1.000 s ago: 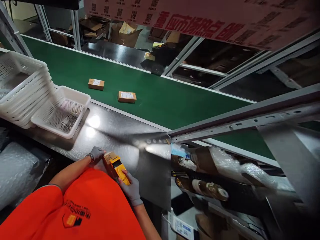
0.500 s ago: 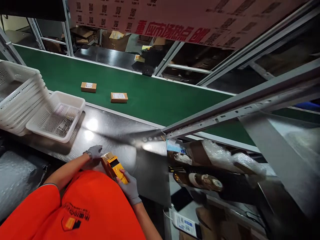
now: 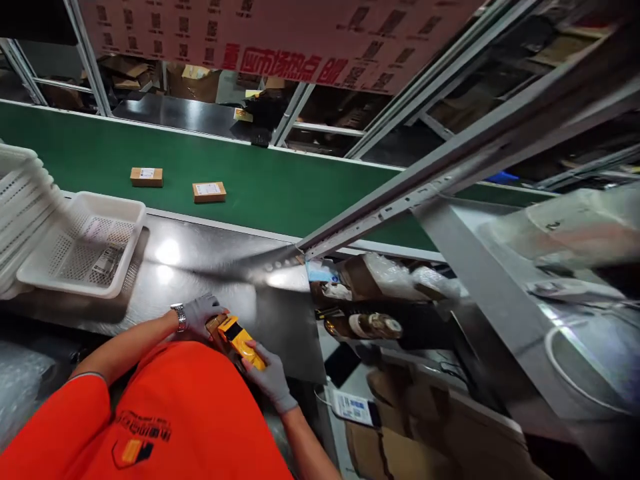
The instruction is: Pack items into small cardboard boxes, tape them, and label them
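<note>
- Head view: my gloved left hand [image 3: 200, 315] clasps a small cardboard parcel [image 3: 216, 327] at the near edge of the steel surface [image 3: 210, 267], against my orange shirt [image 3: 165, 413].
- My right hand [image 3: 270, 373] is closed around a yellow handheld scanner [image 3: 243, 340] lying across the parcel.
- Beyond: a white basket [image 3: 80, 243], and two boxes [image 3: 209, 192] on the green conveyor belt [image 3: 300, 190].
- Done well, I judge, means steadying the parcel, label squarely under the scanner.

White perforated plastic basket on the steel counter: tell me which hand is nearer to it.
Left. The left hand lies right of and below the white perforated plastic basket, apart from it, on a small cardboard box. The right hand, gripping a yellow tape dispenser, is farther right.
</note>
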Demonstrator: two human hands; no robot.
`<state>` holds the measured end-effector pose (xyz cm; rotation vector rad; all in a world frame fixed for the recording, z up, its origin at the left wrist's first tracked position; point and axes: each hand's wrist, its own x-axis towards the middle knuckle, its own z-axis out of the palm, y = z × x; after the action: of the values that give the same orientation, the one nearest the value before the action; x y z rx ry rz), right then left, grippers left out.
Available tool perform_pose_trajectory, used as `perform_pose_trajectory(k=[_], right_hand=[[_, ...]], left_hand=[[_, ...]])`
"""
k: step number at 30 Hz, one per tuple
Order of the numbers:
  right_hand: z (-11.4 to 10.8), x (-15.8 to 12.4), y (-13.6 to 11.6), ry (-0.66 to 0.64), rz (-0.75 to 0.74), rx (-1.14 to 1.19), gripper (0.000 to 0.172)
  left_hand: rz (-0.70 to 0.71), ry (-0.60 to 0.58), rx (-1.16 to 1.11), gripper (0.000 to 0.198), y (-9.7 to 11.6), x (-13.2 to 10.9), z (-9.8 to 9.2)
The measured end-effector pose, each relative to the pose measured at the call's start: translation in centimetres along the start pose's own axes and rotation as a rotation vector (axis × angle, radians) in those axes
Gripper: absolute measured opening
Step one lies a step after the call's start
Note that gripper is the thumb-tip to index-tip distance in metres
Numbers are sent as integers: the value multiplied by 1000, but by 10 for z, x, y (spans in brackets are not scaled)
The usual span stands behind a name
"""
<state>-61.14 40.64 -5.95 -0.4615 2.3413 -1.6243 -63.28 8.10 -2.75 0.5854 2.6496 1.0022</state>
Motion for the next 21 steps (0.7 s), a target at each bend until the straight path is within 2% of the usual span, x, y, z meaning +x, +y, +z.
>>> perform_pose_trajectory(k=[3, 8, 13, 17, 21], right_hand=[[-24, 1, -23, -123, 39, -52, 44], [-50, 17, -57, -283, 4, -279, 45], [-48, 41, -73, -392, -26, -495, 44], [-43, 55, -79, -400, 13, -462, 43], [-36, 68, -79, -389, 27, -409, 41]], left_hand=[[58, -108, 144, 80, 7, 8, -3], [102, -140, 310, 59, 10, 20, -8], [83, -225, 373, 56, 3, 22, -4], [57, -190, 352, 65, -4, 13, -3], [24, -207, 365, 71, -2, 11, -3]])
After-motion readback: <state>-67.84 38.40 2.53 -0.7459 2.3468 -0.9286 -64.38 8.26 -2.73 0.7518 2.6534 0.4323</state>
